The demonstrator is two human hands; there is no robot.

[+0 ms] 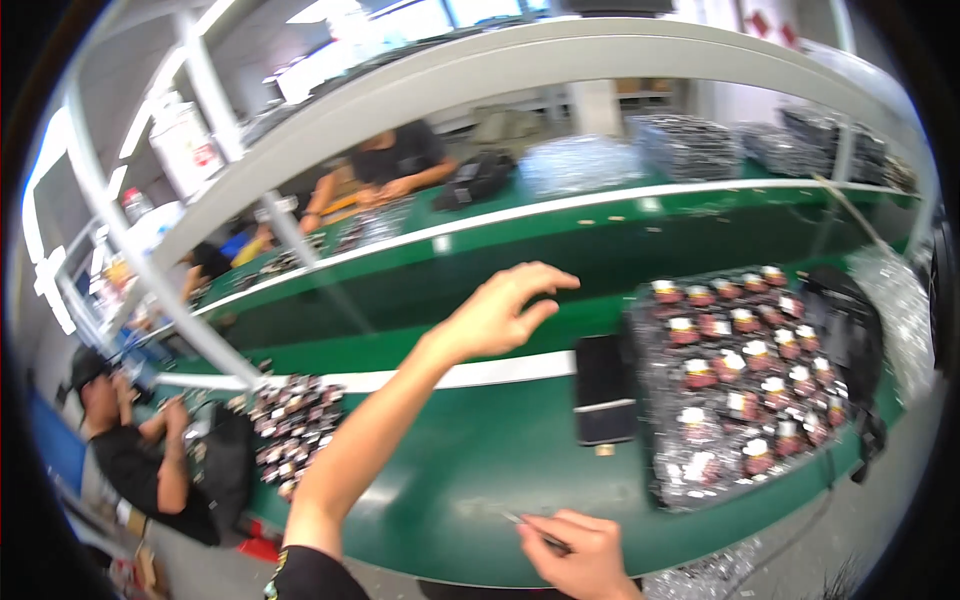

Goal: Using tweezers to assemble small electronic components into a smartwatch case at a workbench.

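Green conveyor belt [470, 470] has bare surface between the white stripe [480, 375] and the near edge, left of the black rectangular block [604, 390]. Just right of the block, a clear plastic tray of small red-and-white capped parts [745, 385] fills the belt nearly to its edge. Left hand [500, 310] raised above the belt, fingers loosely spread, holding nothing. Right hand [580, 550] at the near edge, fingers pinching thin metal tweezers [530, 527].

Green bench [470, 470] with white stripe; black box [604, 390] just right of left hand [500, 315], full tray [745, 385] beyond it, another tray [292, 430] far left.
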